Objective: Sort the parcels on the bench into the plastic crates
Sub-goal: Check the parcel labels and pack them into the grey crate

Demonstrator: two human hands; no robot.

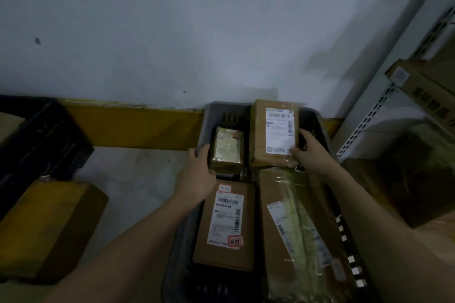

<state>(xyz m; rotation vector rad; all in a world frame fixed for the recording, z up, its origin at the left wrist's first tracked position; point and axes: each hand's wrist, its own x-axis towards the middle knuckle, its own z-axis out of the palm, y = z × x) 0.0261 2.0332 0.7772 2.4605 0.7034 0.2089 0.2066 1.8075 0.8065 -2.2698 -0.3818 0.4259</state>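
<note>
Matt brown cardboard parcels [274, 130], white paper labels [280, 130], glossy clear tape on small parcel [227, 146] and long box [298, 233], grey plastic crate [205, 125], black plastic crate [46, 140], perforated white metal shelf upright [364, 125], matt painted wall [172, 19]

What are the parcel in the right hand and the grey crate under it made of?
Parcel: looks like matte brown cardboard, glossy tape bands, white paper label. Right hand grips its edge. Grey crate: likely moulded plastic, from its smooth dull wall and slotted end.
</note>
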